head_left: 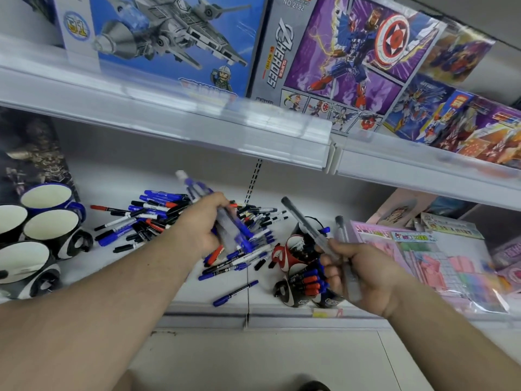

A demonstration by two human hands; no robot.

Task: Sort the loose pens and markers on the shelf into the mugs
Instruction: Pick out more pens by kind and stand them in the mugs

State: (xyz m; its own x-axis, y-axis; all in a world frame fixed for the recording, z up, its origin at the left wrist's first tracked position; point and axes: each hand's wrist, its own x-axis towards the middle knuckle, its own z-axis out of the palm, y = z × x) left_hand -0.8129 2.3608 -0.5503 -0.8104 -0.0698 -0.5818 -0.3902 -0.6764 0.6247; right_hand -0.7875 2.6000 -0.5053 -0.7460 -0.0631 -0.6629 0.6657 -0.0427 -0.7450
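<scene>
Left hand: our left hand (207,221) grips a bunch of blue-capped pens (225,218), fingers curled round them, raised over the pile.
Right hand: our right hand (358,270) holds two clear-barrelled black pens (318,232), fingers wrapped round their lower ends, tips pointing up and away.
Loose stock: a heap of blue, black and red markers (158,214) lies on the white shelf (118,277), spreading from near the left mugs to the right-hand ones; one blue marker (235,293) lies apart near the front edge.
Filled mugs: a red-and-black mug (287,255) and a black mug (290,292) stand just under our right hand, the nearer one already packed with blue and red caps.
Waiting mugs: four mugs (50,225) with pale insides sit at the left, showing nothing inside.
Neighbours: pink stationery packs (423,263) lie beside the right mugs; building-block boxes (338,52) stand on the shelf above.
Step, as we judge it: both handfuls are on their way to mugs, with most of the pile unsorted.
Risk: the left bunch is thick and loosely fanned, so we could shed a pen back into the heap or off the front edge.
Risk: the nearer right mug looks full; pushing more in could tip it or spill caps.
</scene>
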